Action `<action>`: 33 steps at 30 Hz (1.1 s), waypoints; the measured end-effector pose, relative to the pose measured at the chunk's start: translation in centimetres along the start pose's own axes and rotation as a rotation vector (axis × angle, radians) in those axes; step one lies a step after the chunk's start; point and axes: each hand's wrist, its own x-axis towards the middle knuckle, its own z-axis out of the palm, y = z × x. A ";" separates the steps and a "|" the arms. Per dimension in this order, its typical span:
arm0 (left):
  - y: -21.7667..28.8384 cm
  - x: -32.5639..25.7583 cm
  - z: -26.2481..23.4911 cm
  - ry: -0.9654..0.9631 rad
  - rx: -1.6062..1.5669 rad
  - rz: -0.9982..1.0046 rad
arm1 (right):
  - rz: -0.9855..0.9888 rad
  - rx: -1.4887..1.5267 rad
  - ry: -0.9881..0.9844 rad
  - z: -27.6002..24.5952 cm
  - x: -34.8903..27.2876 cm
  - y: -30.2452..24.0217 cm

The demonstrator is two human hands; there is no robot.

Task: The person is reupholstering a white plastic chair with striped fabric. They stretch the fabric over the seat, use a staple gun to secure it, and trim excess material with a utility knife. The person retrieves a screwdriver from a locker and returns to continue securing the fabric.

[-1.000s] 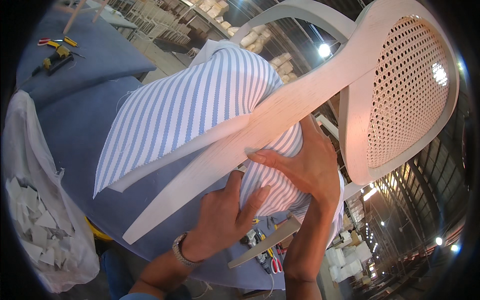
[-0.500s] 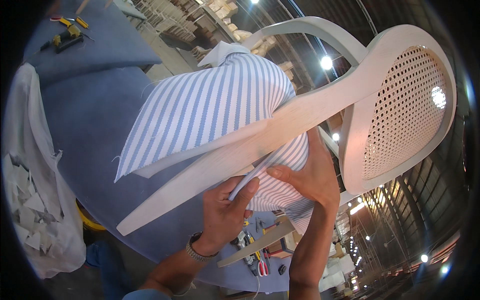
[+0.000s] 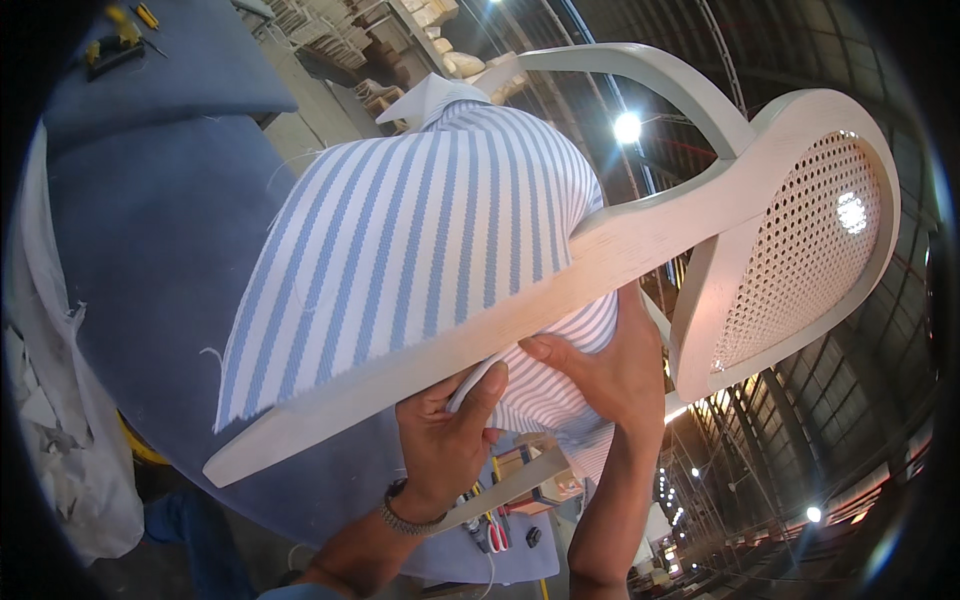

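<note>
A whitewashed wooden chair point(image 3: 640, 235) with a woven cane back point(image 3: 800, 250) lies tilted on the table. Blue-and-white striped fabric point(image 3: 400, 230) covers its seat, and a loose flap with a frayed edge hangs over one leg point(image 3: 300, 430). Beneath that leg, my left hand point(image 3: 445, 435) pinches a folded edge of the fabric between thumb and fingers. A watch is on that wrist. My right hand point(image 3: 610, 370) grips the fabric-covered seat side, its thumb pressed on the stripes near the fold. The right fingers are partly hidden behind the chair frame.
Blue-grey cloth covers the table point(image 3: 150, 270). A yellow-and-black power tool point(image 3: 115, 50) lies at the far left. Hand tools point(image 3: 490, 535) lie below the chair beside a wooden box point(image 3: 545, 475). A whitish bag of scraps point(image 3: 75, 450) hangs at the left edge.
The chair has shifted and tipped slightly, its near leg end moving left and down. The fabric flap now drapes over more of that leg. Both hands keep their hold and have moved slightly left.
</note>
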 end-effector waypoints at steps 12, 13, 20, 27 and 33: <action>-1.5 0.0 0.4 0.040 -0.026 0.054 | -0.006 -0.060 -0.096 -0.7 0.1 0.1; -1.5 -0.1 0.4 0.043 -0.078 -0.003 | 0.020 -0.068 -0.096 -0.7 0.0 -0.1; -2.1 -0.1 1.1 0.130 0.065 0.156 | 0.025 -0.005 -0.053 -0.6 0.0 -0.9; -4.5 1.4 -0.7 -0.023 0.718 0.607 | 0.022 -0.119 -0.014 0.1 -0.5 -0.2; -8.6 3.1 -2.6 -0.290 0.343 0.504 | 0.003 -0.150 0.058 0.7 -0.9 -0.1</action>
